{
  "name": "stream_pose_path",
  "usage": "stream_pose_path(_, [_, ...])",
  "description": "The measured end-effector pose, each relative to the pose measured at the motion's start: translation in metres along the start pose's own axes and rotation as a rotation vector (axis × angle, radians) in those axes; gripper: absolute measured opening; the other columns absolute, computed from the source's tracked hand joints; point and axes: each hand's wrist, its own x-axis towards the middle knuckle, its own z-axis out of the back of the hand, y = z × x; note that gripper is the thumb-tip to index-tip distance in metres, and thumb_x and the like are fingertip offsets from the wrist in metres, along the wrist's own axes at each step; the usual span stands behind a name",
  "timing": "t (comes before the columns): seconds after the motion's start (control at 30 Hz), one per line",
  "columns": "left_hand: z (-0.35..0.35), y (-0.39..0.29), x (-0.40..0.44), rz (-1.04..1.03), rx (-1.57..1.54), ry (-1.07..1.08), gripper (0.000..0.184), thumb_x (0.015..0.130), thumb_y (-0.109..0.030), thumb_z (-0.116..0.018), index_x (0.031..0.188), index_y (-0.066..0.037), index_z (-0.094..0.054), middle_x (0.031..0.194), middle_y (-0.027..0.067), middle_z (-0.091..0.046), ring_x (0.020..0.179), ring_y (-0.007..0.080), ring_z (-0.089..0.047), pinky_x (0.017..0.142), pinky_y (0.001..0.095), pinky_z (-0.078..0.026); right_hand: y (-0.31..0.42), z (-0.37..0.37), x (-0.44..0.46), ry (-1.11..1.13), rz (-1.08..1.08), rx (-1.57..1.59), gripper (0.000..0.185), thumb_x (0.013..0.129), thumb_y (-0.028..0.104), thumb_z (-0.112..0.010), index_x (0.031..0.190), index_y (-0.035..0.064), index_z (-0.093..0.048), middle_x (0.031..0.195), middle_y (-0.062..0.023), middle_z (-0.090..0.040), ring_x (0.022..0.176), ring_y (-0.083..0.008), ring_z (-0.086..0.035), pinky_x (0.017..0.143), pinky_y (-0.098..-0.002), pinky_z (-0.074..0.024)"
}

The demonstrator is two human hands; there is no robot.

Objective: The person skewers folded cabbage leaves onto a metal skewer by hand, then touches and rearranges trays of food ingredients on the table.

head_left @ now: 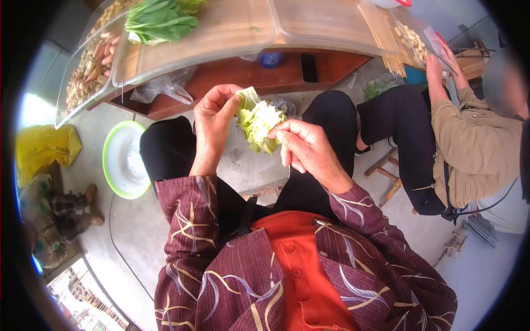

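Observation:
Above my lap, a crumpled pale-green lettuce leaf [258, 122] is stretched between my two hands. My left hand [217, 113] pinches its upper left edge between thumb and fingers. On the lower right side, the fingertips of my right hand [305, 144] are closed on the leaf. Whether a thin stick is also in those fingers cannot be made out. A bunch of green leafy vegetables [160, 21] lies on the table [221, 33] beyond, up and to the left of my hands.
Trays of skewered food pieces [94, 71] stand at the far left. A bundle of wooden skewers [393, 65] lies at the right table edge. Below the tabletop, a phone [309, 67] rests on a red shelf [232, 77]. A green-rimmed basin [126, 160] is on the floor. Another person [475, 138] sits at right.

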Motion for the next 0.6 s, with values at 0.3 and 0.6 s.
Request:
stream_pose_path(0.3, [-0.0004, -0.0016, -0.0006, -0.016, 0.096, 0.021, 0.009, 0.092, -0.002, -0.060, 0.099, -0.001, -0.066, 0.087, -0.0022, -0.066, 0.079, 0.0038, -0.059, 0.071, 0.0197, -0.047, -0.0003, 0.0017, 0.0010, 0.002, -0.009, -0.002, 0.018, 0.098, 0.012, -0.050, 0.101, 0.0005, -0.065, 0.058, -0.0016, -0.058, 0.041, -0.0030, -0.043, 0.038, -0.0202, -0.0307])
stream_pose_path(0.6, [-0.0035, -0.0050, -0.0083, 0.015, 0.151, 0.102, 0.012, 0.093, -0.003, -0.059, 0.102, 0.000, -0.066, 0.088, -0.0010, -0.065, 0.080, 0.0046, -0.057, 0.072, 0.0194, -0.045, -0.0040, -0.0017, 0.0033, -0.033, 0.040, -0.079, 0.018, 0.097, 0.011, -0.051, 0.099, 0.0007, -0.065, 0.057, -0.0013, -0.058, 0.044, -0.0025, -0.044, 0.041, -0.0201, -0.0322])
